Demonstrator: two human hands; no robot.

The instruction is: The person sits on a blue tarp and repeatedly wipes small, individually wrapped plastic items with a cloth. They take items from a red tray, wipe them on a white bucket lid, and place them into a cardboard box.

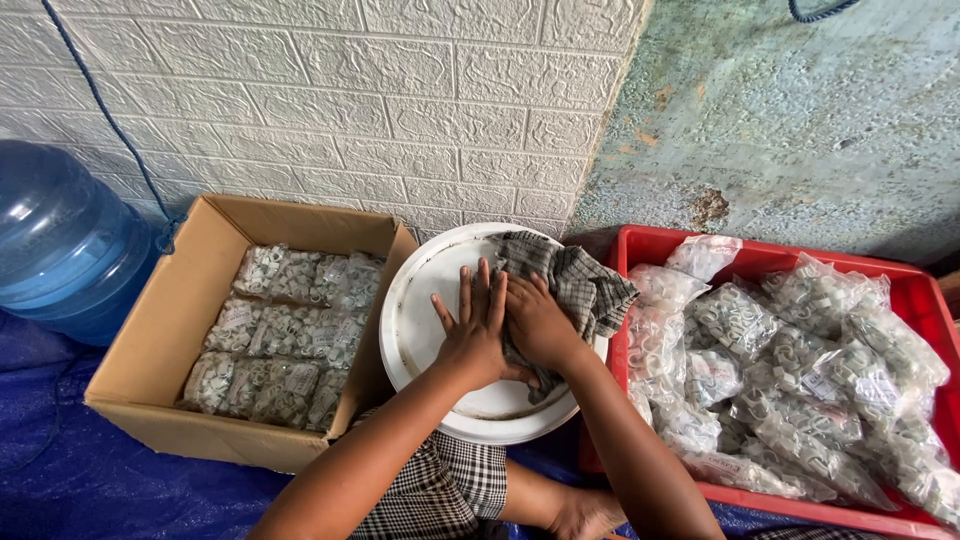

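Checked grey cloth (575, 285) lay bunched over the upper right of a round white lid (420, 300), and its lower folds were hidden under the hands, so how far it reached could not be made out. The lid itself, smooth and shallow-rimmed, sat between a cardboard box (165, 330) and a red crate (650, 245), its near edge covered by the forearms. The left hand (475, 335) lay flat on the lid with fingers spread wide, gripping nothing. The right hand (535, 320) pressed down on the cloth, fingers loosely curled over the fabric, just beside the left. Clear bags of small white rings (790, 370) filled the crate, whose right end was cut off. A blue water bottle (60, 240) stood partly out of view.
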